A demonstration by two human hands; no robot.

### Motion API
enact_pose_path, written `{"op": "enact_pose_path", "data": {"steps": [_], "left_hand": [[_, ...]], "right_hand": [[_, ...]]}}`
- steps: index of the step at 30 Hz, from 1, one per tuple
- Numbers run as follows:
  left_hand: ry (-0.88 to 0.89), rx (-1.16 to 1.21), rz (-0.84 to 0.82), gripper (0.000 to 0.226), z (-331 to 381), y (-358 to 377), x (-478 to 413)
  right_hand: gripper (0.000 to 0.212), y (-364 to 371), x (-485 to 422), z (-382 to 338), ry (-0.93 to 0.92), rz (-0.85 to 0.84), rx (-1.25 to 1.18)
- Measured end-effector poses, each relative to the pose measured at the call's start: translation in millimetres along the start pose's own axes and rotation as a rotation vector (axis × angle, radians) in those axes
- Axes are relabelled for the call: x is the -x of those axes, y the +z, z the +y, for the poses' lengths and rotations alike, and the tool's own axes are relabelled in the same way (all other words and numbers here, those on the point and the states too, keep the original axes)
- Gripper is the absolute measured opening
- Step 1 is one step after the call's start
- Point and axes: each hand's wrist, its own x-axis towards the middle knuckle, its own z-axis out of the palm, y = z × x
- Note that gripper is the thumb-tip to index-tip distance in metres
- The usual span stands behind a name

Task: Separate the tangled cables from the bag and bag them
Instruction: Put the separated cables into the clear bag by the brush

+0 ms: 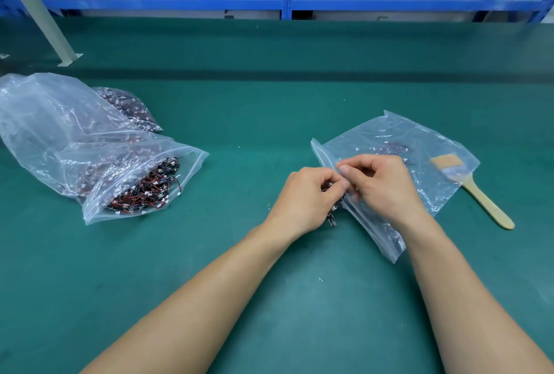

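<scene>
A small cable bundle point(332, 220) is gripped in the curled fingers of the left hand point(311, 197), held right at the mouth of the small zip bag point(419, 146), which lies flat on the green tabletop point(269, 122) to the right of centre. The right hand point(380, 185) is curled over that mouth, and the upper lip of the bag appears to be pinched between thumb and fingers, probably so that the opening is kept apart while the bundle is fed in (the exact contact is hidden by the knuckles). A few cables can already be made out through the plastic at the far side of this bag.

The bag of tangled cables point(135, 188) is left well apart on the left, its mouth turned towards the centre and red-and-black wires spilling to its edge, within reach for another handful. A large loose bag point(45, 122) is heaped over it.

A wooden-handled brush point(479, 194) rests partly on the small bag's right corner. Blue shelving point(284, 2) and a grey post point(39, 14) stand at the far side. Nothing is seen between the hands and the bag's mouth.
</scene>
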Motion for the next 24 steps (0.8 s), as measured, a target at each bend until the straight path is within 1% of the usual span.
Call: {"op": "enact_pose_path", "data": {"steps": [3, 7, 10, 12, 14, 17, 19, 21, 23, 24], "left_hand": [[-0.051, -0.063, 0.033, 0.021, -2.2, 0.3, 1.9], [-0.102, -0.296, 0.044, 0.024, 3.6, -1.7, 3.0], [-0.216, -0.379, 0.023, 0.024, 13.7, -6.0, -5.5], [-0.280, -0.435, 0.063, 0.023, 21.5, -10.0, -15.9], [-0.296, -0.450, 0.094, 0.029, 29.5, -10.0, -22.9], [-0.260, -0.476, 0.156, 0.034, 34.1, -3.6, -27.5], [-0.242, -0.452, 0.178, 0.032, 30.3, 1.3, -27.3], [-0.250, -0.381, 0.166, 0.031, 25.4, 3.2, -27.4], [-0.277, -0.267, 0.135, 0.034, 21.8, 2.2, -26.1], [-0.293, -0.169, 0.125, 0.034, 20.0, 2.0, -25.4]], "right_hand": [[0.019, -0.9, -1.8, 2.3, 0.001, 0.033, -0.003], [0.018, 1.3, 0.5, 0.0, -0.066, 0.034, 0.019], [0.016, 2.1, 1.6, -2.4, -0.111, 0.039, 0.004], [0.015, 3.0, 2.1, -3.3, -0.139, 0.031, -0.005], [0.016, 3.4, 3.9, -5.3, -0.167, 0.026, -0.014], [0.020, 2.3, 5.6, -8.8, -0.191, 0.050, -0.082], [0.021, 2.2, 6.9, -10.1, -0.202, 0.051, -0.095], [0.018, 2.7, 6.9, -10.0, -0.198, 0.048, -0.092], [0.014, 3.3, 6.1, -8.3, -0.184, 0.053, -0.089], [0.013, 3.7, 5.7, -7.9, -0.182, 0.056, -0.079]]}}
